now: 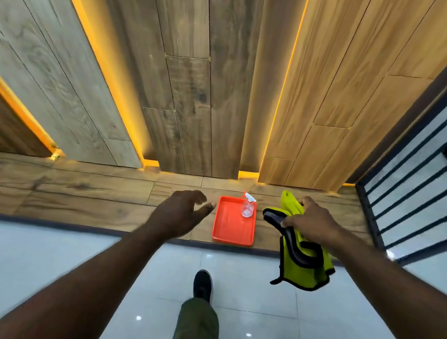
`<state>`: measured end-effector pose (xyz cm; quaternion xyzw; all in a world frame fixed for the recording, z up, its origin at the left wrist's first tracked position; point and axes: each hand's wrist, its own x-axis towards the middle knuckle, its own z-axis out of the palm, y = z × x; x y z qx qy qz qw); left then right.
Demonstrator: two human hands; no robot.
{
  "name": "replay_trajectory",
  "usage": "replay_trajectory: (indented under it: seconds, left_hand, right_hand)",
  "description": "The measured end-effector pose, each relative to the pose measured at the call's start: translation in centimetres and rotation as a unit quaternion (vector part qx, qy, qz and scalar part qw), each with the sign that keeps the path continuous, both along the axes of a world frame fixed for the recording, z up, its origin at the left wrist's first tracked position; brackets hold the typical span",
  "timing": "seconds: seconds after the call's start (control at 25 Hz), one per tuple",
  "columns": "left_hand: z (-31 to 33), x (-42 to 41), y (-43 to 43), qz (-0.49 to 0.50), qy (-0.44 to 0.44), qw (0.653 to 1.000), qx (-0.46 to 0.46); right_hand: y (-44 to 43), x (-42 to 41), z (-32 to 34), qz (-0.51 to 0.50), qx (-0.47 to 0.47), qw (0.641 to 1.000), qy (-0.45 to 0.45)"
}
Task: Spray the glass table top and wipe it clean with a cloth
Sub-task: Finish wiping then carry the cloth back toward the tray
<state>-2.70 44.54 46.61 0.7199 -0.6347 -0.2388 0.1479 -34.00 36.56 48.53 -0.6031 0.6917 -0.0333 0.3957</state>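
A clear spray bottle (248,207) with a white trigger stands at the far right corner of an orange tray (226,231). The tray sits on a wooden ledge (74,194) at the foot of a wood-panelled wall. My right hand (309,221) grips a lime-green cloth (303,265) with black trim, which hangs down to the right of the tray. My left hand (181,212) hovers just left of the tray, fingers loosely curled, holding nothing. No glass table top is in view.
A black-barred glass partition (425,170) rises on the right. Pale glossy floor tiles (39,260) lie below the ledge. My leg and dark shoe (203,284) step forward on them. Lit orange strips run down the wall panels (198,83).
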Motion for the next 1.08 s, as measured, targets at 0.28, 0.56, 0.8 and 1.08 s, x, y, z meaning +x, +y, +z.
replay_trajectory:
  seconds: [0.28, 0.56, 0.8, 1.08]
  left_hand:
    - [-10.7, 4.6, -13.6, -0.015, 0.073, 0.987, 0.142]
    - [-23.6, 4.0, -22.7, 0.051, 0.131, 0.948, 0.284]
    - [-34.3, 2.7, -28.0, 0.089, 0.134, 0.931, 0.327]
    - [-41.0, 3.0, -32.5, 0.130, 0.127, 0.933, 0.312]
  right_hand:
    - [-12.4, 4.8, -11.3, -0.078, 0.171, 0.981, 0.041]
    - [-21.3, 8.2, -27.7, -0.184, 0.398, 0.899, -0.016]
    - [-28.0, 11.7, -39.0, -0.122, 0.347, 0.928, 0.060]
    - [-34.1, 16.5, -48.0, 0.015, 0.232, 0.969, 0.079]
